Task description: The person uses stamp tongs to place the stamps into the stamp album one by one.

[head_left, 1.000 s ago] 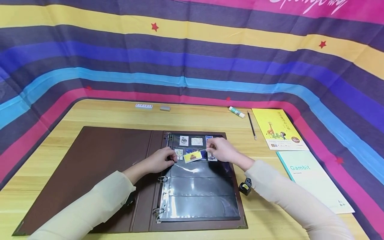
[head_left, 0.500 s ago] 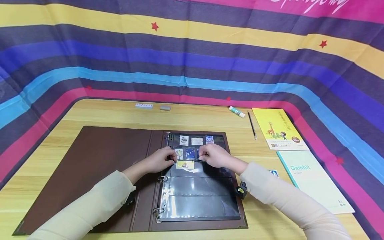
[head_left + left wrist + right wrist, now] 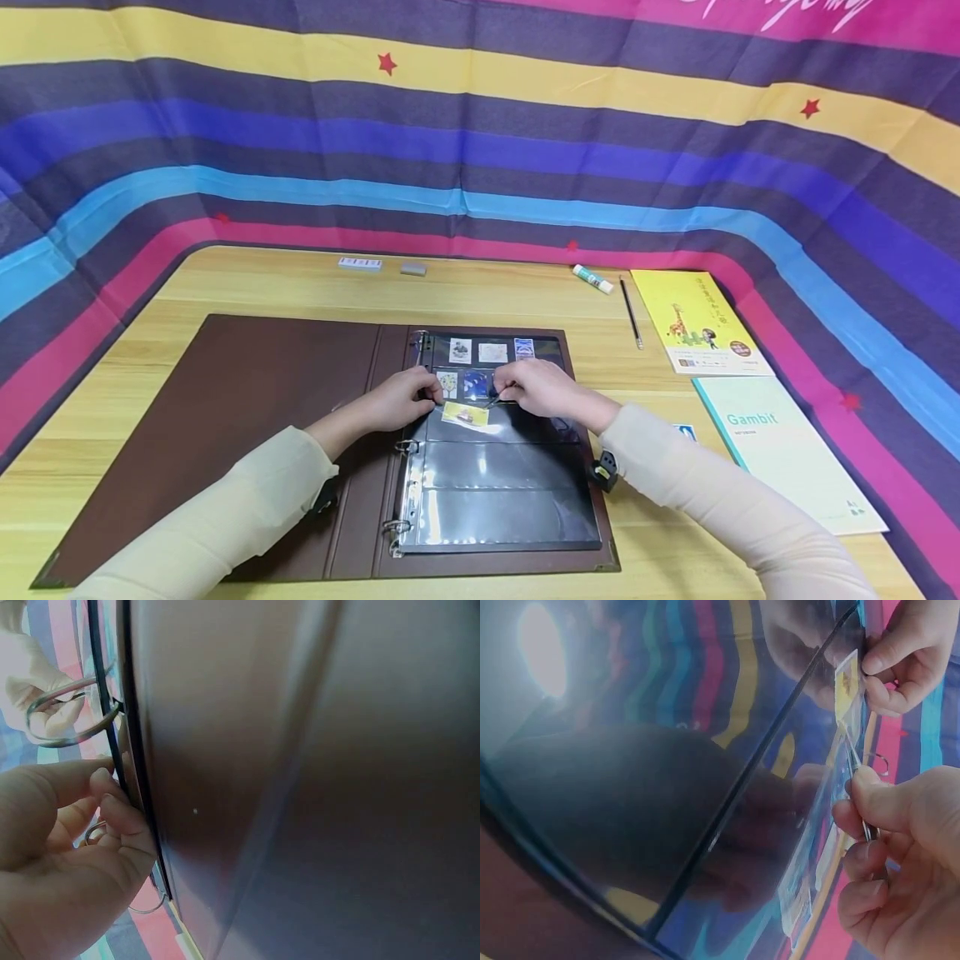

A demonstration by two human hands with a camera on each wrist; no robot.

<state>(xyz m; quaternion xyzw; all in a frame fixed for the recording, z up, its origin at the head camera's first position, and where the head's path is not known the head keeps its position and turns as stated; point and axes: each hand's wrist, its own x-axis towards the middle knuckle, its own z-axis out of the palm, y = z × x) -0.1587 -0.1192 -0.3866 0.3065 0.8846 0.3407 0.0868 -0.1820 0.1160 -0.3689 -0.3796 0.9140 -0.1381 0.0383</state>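
A brown ring-binder stamp album [image 3: 285, 375] lies open, with a black pocket page [image 3: 510, 467] on its right side. My right hand [image 3: 542, 388] holds metal tweezers [image 3: 853, 750], pinched between thumb and fingers. Their tips grip a yellow stamp [image 3: 465, 415], which lies over the third pocket row, slightly tilted. At that row's left end, my left hand [image 3: 401, 400] pinches the page's edge by the rings; exactly what lies between its fingertips is hidden. Several stamps fill the top two rows, among them a blue one [image 3: 476, 384]. The right hand partly covers the second row.
Right of the album lies another blue stamp [image 3: 686, 432], partly behind the right sleeve. Farther right are a white notebook [image 3: 787, 454] and a yellow booklet [image 3: 697, 321]. A pencil [image 3: 631, 312], glue stick [image 3: 592, 279], grey eraser [image 3: 412, 269] and white box [image 3: 360, 265] lie at the back.
My right hand has moved left and down, bringing the yellow stamp from over the second row to the third; it has since tilted slightly. The left hand has stayed put.
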